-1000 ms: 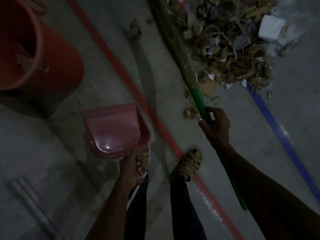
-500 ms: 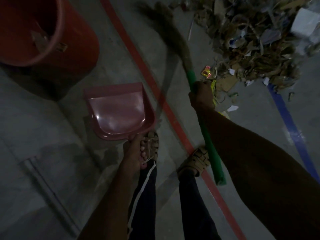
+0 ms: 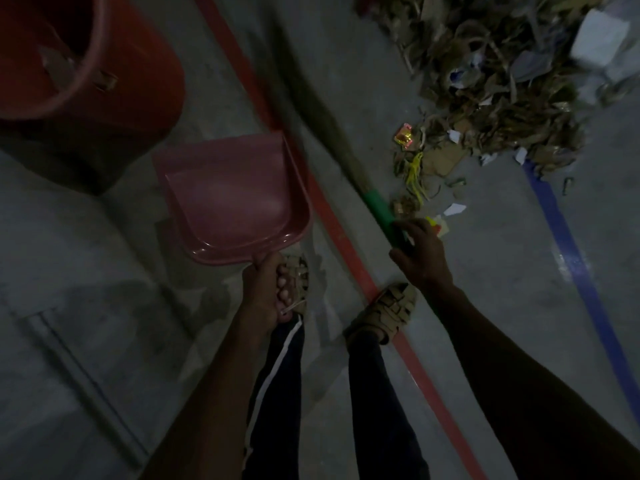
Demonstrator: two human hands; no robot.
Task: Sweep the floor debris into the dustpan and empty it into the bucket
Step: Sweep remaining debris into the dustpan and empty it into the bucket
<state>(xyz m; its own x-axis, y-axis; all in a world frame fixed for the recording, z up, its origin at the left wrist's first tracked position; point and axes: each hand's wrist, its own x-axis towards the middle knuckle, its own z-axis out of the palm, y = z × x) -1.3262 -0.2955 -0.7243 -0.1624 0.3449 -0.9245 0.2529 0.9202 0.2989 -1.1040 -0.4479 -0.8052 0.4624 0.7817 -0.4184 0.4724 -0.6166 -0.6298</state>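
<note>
dim concrete floor (image 3: 346,81); left hand (image 3: 265,292) grips dustpan (image 3: 232,199), right hand (image 3: 420,252) seemingly curled round broom (image 3: 381,211).

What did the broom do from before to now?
The broom swung left, away from the debris pile, and its blurred bristles now cross the red floor line above the pink dustpan. The right hand kept its grip on the green handle. The left hand still holds the empty dustpan beside the orange bucket.
</note>
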